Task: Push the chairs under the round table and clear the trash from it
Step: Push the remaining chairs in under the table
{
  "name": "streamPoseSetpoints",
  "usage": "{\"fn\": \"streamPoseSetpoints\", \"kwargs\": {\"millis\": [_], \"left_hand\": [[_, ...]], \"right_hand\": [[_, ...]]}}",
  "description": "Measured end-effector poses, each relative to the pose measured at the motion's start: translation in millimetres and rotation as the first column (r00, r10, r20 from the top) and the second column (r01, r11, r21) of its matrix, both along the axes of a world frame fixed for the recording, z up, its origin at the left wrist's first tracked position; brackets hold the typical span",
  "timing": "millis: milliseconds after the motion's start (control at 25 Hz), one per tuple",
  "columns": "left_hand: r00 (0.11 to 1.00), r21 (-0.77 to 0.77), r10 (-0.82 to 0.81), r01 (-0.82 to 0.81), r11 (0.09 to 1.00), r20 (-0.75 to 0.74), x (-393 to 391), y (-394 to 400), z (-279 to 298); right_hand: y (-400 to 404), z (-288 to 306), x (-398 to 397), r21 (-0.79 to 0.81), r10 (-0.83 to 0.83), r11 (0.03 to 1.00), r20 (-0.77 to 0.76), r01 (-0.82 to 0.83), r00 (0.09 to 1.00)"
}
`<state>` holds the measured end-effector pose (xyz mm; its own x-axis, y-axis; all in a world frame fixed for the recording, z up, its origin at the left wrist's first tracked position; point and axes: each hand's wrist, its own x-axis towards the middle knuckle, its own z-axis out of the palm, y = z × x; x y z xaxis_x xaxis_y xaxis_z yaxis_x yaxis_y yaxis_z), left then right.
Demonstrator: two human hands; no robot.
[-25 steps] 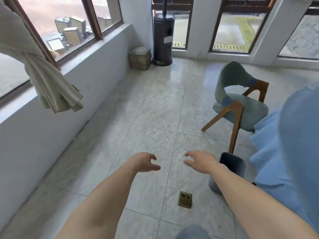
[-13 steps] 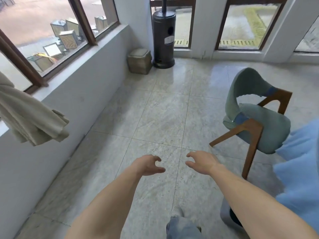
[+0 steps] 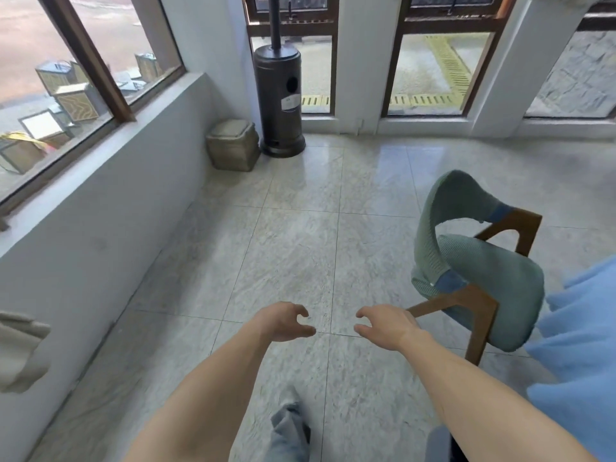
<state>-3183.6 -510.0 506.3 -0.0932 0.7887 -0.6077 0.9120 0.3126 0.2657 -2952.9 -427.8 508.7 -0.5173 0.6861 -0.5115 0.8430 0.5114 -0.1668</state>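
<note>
Your two bare forearms reached forward from the bottom of the frame and converged toward its lower middle, both held out over the tiled floor (image 3: 293,235). Your left hand (image 3: 283,321) sat just left of centre with its back turned up, thumb and fingers loosely curled toward the other hand and holding nothing. Your right hand (image 3: 386,325) mirrored it just right of centre, fingers relaxed in a loose curl, also empty, with a gap of bare tile between the two hands. The green chair (image 3: 480,271) with its wooden legs stood at the right of the frame, its curved back toward you; your right hand was just beside its near front leg but not touching it. A blue cloth (image 3: 580,345) filled the right edge of the frame, just beside the chair's seat. In the upper middle a dark patio heater (image 3: 280,95) stood against the wall, with a small woven bin (image 3: 233,145) just to its left.
</note>
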Motion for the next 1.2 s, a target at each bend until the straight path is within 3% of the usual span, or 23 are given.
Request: {"fn": "streamPoseSetpoints", "kwargs": {"millis": [600,1200], "left_hand": [[0.959,0.030,-0.284,0.284,0.958,-0.001,-98.3,336.9,4.9],[0.875,0.019,-0.480,0.481,0.876,-0.061,-62.7,653.7,2.0]], "right_hand": [[274.2,14.7,-76.6,0.070,-0.350,0.933,-0.054,0.353,0.935],[544.4,1.1,-45.2,0.109,-0.528,0.838,-0.079,0.534,0.845]]}}
